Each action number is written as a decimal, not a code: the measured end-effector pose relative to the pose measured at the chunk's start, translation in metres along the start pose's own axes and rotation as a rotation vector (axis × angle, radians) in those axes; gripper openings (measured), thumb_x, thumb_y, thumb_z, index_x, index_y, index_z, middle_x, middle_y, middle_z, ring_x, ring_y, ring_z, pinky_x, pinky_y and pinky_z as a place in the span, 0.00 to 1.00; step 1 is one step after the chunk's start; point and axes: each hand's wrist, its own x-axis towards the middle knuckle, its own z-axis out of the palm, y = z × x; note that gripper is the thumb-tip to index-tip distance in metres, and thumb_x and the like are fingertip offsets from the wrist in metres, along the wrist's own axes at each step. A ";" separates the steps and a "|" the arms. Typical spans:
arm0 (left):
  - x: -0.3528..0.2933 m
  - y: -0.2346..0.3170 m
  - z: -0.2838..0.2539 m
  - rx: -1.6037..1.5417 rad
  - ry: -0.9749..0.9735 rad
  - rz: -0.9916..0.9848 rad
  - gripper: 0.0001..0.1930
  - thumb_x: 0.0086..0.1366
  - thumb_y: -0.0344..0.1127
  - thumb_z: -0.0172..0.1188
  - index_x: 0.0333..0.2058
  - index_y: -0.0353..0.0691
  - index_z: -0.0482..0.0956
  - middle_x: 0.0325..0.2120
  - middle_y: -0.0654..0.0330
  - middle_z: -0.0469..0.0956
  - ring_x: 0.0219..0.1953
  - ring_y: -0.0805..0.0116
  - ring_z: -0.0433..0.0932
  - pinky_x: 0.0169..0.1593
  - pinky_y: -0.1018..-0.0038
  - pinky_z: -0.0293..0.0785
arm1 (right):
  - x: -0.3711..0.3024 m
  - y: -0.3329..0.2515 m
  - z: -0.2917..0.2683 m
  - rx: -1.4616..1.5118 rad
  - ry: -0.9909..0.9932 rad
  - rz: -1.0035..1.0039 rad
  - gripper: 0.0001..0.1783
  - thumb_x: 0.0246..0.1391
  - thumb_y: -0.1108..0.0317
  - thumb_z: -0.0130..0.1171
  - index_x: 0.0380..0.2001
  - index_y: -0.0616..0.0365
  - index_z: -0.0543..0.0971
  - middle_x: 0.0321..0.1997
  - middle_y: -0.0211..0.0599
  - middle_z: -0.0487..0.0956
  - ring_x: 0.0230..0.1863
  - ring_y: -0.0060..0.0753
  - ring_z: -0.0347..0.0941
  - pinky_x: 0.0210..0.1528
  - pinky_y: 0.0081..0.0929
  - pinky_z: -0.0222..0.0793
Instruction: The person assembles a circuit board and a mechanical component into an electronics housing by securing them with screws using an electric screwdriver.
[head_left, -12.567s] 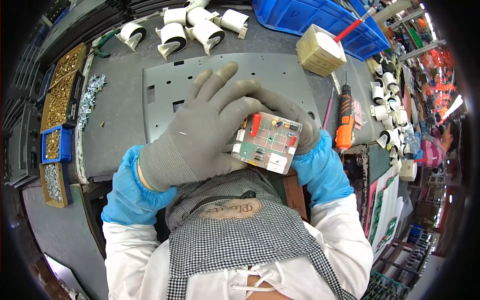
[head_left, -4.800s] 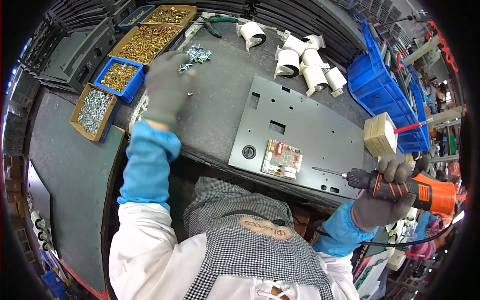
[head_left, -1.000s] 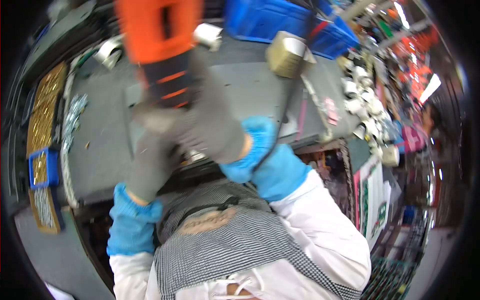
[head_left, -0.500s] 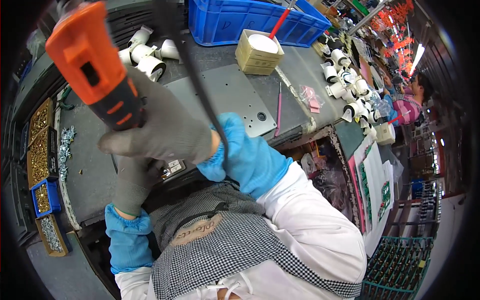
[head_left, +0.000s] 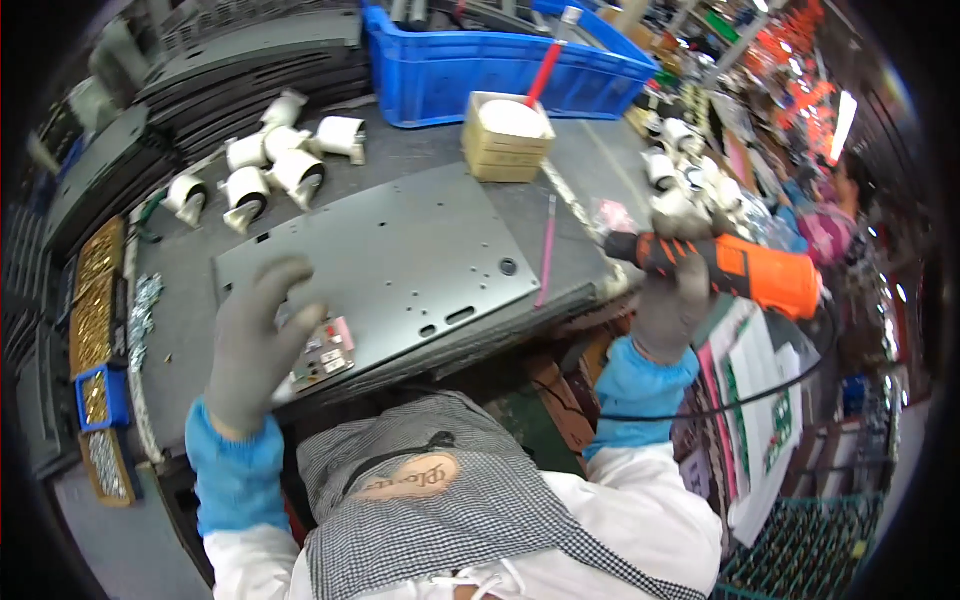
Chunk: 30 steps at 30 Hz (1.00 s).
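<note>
A grey glove covers my right hand [head_left: 672,300], which grips an orange and black electric screwdriver [head_left: 735,268] off to the right, held level with its black cord trailing below. My left hand [head_left: 255,340], also gloved, has its fingers apart above the near left corner of a flat grey metal plate [head_left: 400,255]. Close to those fingers, a small circuit board [head_left: 325,358] with a bit of pink on it rests on that corner. Past the plate's right edge lies a thin pink pen-like tool [head_left: 548,250].
White camera housings [head_left: 285,160] stand in a group at the back left, with more [head_left: 690,175] at the right. A blue crate [head_left: 500,70] and a small cardboard box [head_left: 505,150] stand behind the plate. Trays of brass screws [head_left: 95,320] line the left edge, near loose silver screws [head_left: 145,305].
My right hand has carried the electric screwdriver from upper left to the right side, turning it level. My left hand has come into fuller view and the plate and circuit board are uncovered.
</note>
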 end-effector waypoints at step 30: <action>0.030 0.012 0.078 -0.441 0.078 -0.237 0.44 0.54 0.29 0.71 0.66 0.29 0.57 0.61 0.47 0.63 0.65 0.53 0.67 0.66 0.59 0.70 | -0.001 0.064 -0.051 0.084 0.139 0.067 0.34 0.55 0.67 0.60 0.63 0.63 0.63 0.46 0.43 0.79 0.49 0.45 0.77 0.62 0.51 0.69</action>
